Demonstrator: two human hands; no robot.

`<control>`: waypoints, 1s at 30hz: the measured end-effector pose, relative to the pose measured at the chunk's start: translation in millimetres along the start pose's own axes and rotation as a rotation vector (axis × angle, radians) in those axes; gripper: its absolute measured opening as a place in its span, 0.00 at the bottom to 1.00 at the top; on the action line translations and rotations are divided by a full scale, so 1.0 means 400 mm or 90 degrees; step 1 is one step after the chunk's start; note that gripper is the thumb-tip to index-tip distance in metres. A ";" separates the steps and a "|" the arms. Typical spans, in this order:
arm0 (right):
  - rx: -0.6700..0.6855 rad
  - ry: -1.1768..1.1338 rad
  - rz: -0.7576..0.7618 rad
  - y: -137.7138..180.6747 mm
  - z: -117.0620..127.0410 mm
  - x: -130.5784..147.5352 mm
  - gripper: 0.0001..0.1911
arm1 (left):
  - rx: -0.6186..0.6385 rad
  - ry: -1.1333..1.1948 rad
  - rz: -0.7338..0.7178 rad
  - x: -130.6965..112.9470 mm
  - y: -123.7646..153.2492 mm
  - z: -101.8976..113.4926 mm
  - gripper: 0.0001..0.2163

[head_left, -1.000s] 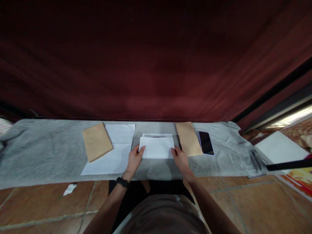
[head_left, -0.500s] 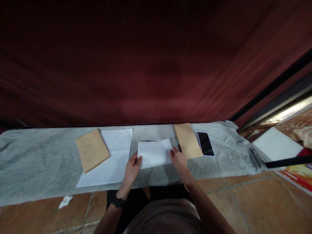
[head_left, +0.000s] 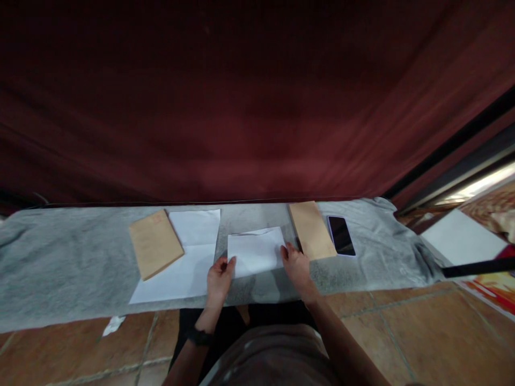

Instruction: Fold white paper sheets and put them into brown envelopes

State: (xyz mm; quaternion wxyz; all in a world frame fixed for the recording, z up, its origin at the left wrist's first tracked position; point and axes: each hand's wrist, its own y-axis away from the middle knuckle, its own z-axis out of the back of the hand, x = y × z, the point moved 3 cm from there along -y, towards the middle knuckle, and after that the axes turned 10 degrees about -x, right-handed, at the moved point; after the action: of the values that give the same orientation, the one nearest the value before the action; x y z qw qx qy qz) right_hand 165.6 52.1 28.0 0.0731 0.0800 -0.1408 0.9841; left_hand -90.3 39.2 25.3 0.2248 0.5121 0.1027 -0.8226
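Note:
A folded white sheet of paper is held between my two hands, just above or on the grey cloth. My left hand pinches its left edge, thumb on top. At its right edge, my right hand grips with closed fingers. The fold's far edge gapes slightly, showing more than one layer. To the left lies a larger white sheet with a crease, partly covered by a brown envelope stack. Close beyond my right hand rests another brown envelope.
A phone lies right of the envelope on the grey cloth. A dark red curtain hangs behind. At the far right are a white panel and a black bar. A paper scrap lies on the tiled floor.
The folded paper's far edge sits slightly lower and its layers show a little more. Both hands keep their hold. The whole view has shifted slightly.

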 end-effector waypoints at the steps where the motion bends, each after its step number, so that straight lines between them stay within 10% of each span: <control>1: 0.000 0.006 0.002 -0.001 -0.001 0.003 0.16 | -0.006 -0.016 -0.006 0.001 -0.001 0.000 0.18; 23: -0.066 0.032 0.011 -0.003 -0.009 0.028 0.24 | 0.040 -0.335 -0.032 -0.013 -0.048 -0.018 0.09; 30: -0.118 -0.157 0.210 0.050 -0.002 0.112 0.26 | 0.033 -0.372 -0.039 -0.022 -0.031 -0.017 0.10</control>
State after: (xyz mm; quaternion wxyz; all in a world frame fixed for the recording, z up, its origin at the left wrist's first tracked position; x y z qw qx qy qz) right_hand 118.3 38.7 29.9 -0.0994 0.1682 -0.2495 0.9485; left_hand -87.4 55.1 29.1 0.2067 0.2556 0.0279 -0.9440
